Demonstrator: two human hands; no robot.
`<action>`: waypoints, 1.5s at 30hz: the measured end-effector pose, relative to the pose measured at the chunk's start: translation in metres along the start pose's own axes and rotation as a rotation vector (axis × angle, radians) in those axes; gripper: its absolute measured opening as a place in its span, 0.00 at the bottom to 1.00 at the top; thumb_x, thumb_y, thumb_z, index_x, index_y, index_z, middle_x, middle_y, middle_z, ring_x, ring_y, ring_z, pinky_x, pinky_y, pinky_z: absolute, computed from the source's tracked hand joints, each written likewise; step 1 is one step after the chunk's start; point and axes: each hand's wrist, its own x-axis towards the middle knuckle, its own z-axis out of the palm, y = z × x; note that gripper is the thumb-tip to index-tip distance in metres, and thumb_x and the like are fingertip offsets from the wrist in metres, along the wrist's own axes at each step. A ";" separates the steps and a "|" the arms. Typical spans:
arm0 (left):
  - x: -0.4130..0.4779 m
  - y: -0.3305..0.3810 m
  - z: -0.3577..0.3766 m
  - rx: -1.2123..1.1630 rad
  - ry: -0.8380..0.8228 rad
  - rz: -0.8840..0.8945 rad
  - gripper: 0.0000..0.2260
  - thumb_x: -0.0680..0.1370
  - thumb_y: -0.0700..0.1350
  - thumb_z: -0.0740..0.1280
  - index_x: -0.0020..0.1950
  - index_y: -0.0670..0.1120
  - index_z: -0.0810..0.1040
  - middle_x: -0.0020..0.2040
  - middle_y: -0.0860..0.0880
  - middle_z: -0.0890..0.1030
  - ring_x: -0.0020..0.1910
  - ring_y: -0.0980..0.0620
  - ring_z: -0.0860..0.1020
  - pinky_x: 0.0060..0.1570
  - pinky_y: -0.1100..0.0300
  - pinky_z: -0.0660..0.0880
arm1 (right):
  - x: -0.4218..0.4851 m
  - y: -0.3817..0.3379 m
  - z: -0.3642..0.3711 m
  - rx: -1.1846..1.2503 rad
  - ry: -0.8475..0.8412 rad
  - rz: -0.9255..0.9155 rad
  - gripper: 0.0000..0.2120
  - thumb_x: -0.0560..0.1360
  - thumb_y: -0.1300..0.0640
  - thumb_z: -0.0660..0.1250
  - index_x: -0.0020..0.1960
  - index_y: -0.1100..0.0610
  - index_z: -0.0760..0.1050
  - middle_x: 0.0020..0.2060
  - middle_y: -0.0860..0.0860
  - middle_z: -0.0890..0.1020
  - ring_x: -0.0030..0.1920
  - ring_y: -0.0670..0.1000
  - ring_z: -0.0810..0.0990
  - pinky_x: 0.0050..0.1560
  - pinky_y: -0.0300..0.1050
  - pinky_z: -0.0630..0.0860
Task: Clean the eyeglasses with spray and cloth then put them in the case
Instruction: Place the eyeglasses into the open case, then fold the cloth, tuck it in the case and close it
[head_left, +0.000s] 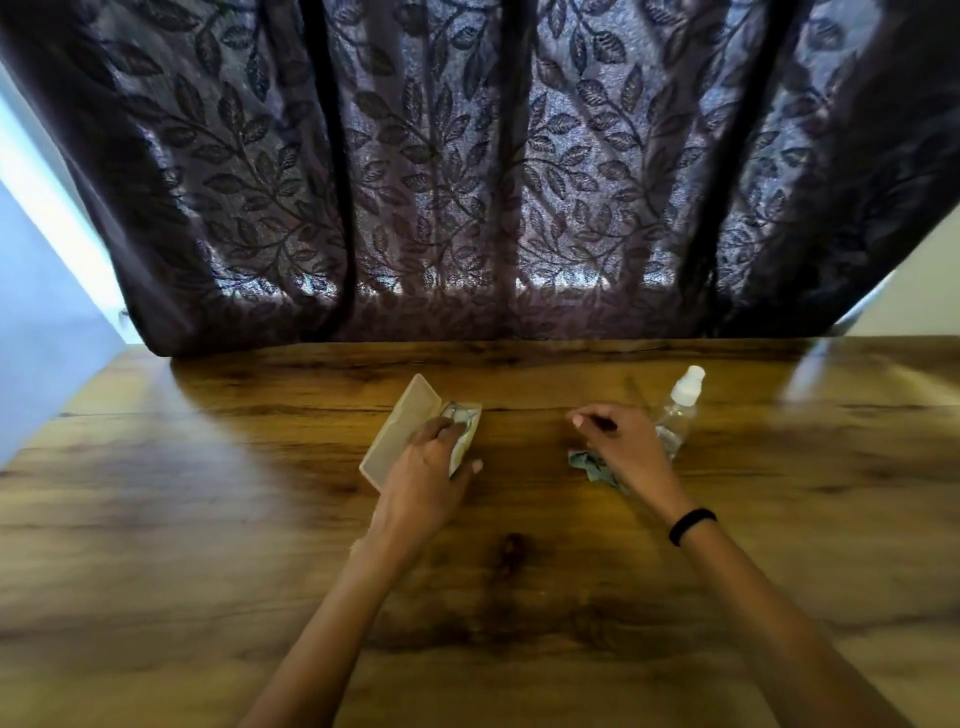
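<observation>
A beige glasses case (402, 423) lies open on the wooden table (208, 519), its lid tilted up to the left. The eyeglasses (460, 413) lie inside its tray, only partly visible. My left hand (426, 478) rests over the case with its fingers on the glasses and its thumb beside the tray. My right hand (621, 444) hovers over a crumpled greenish cloth (587, 465), fingers loosely curled and holding nothing. A clear spray bottle (678, 415) with a white cap lies just behind my right hand.
A dark leaf-patterned curtain (467, 182) hangs along the table's far edge. A black band sits on my right wrist (691, 525). Bare wood stretches to the left, right and front of the objects.
</observation>
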 end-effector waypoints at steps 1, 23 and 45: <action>0.003 0.006 0.003 -0.011 -0.004 0.017 0.22 0.76 0.48 0.65 0.68 0.45 0.67 0.69 0.47 0.68 0.67 0.47 0.67 0.66 0.52 0.67 | -0.004 0.003 -0.004 -0.040 0.009 -0.011 0.08 0.76 0.58 0.64 0.52 0.59 0.79 0.51 0.55 0.82 0.49 0.48 0.77 0.49 0.37 0.71; 0.016 0.070 0.067 -0.692 -0.336 0.005 0.30 0.68 0.57 0.70 0.67 0.51 0.67 0.61 0.55 0.73 0.61 0.57 0.72 0.58 0.64 0.70 | -0.038 0.022 -0.023 0.664 -0.116 0.310 0.04 0.76 0.59 0.63 0.46 0.58 0.76 0.46 0.54 0.81 0.48 0.50 0.80 0.38 0.38 0.78; 0.013 0.057 0.029 -0.626 -0.004 -0.013 0.02 0.74 0.43 0.67 0.44 0.50 0.78 0.41 0.54 0.81 0.40 0.50 0.80 0.40 0.57 0.77 | -0.029 0.006 -0.020 0.225 -0.150 0.174 0.04 0.77 0.57 0.62 0.48 0.52 0.76 0.38 0.45 0.77 0.38 0.42 0.76 0.35 0.31 0.72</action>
